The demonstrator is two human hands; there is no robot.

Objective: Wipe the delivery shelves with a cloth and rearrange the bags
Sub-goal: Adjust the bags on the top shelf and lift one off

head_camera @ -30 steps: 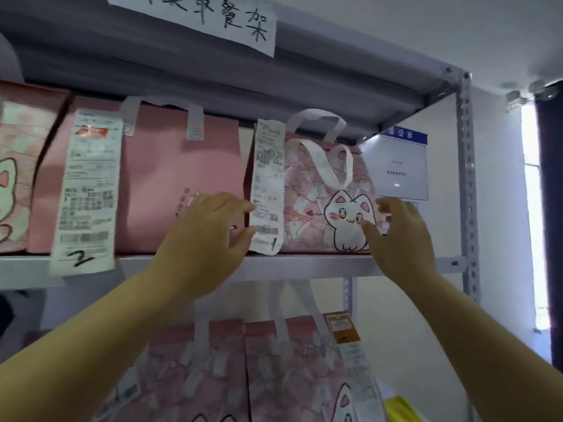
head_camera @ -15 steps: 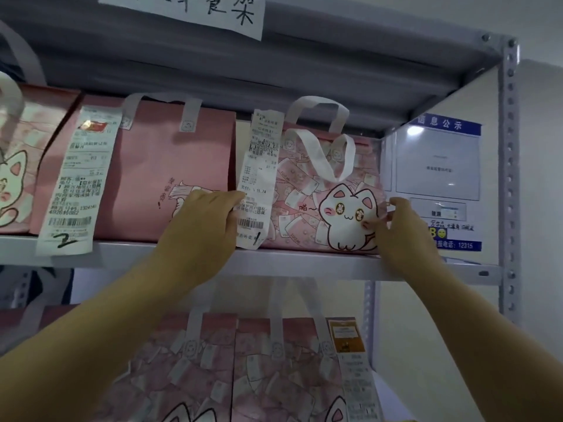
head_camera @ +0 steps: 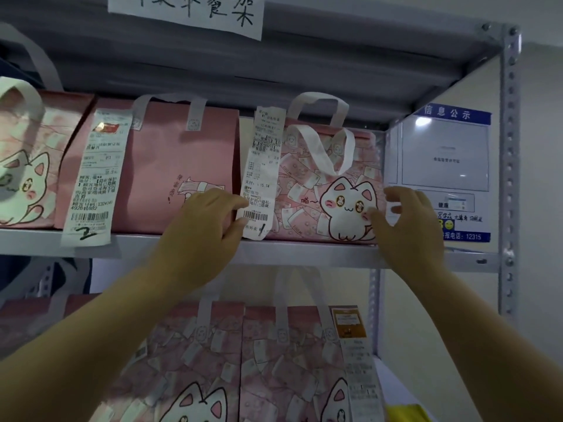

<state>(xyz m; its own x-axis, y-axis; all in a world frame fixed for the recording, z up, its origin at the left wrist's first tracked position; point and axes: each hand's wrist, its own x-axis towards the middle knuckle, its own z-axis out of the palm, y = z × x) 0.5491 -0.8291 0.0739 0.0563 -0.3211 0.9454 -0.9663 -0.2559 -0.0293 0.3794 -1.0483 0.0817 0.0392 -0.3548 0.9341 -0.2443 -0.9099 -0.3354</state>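
A pink cat-print bag (head_camera: pixel 307 184) with white handles stands at the right end of the upper grey shelf (head_camera: pixel 304 254). A long receipt marked 1 (head_camera: pixel 262 166) hangs down its left front. My left hand (head_camera: pixel 207 229) holds the bag's left edge, finger and thumb tips at the receipt. My right hand (head_camera: pixel 408 226) holds the right edge, with the thumb on the cat's face and the curled fingers round the side. To the left stands a plain pink bag (head_camera: pixel 170 153) with a receipt marked 2 (head_camera: pixel 97 178). No cloth is in view.
Another cat bag (head_camera: pixel 24 166) stands at the far left of the shelf. More pink bags (head_camera: pixel 262 360) fill the shelf below. A blue-and-white notice board (head_camera: pixel 441 166) hangs on the wall behind the perforated right post (head_camera: pixel 510 147). A handwritten paper sign (head_camera: pixel 185 10) is stuck above.
The camera has come closer and turned right. Both hands stay at the sides of the cat bag, and the fingers of the right hand have spread a little.
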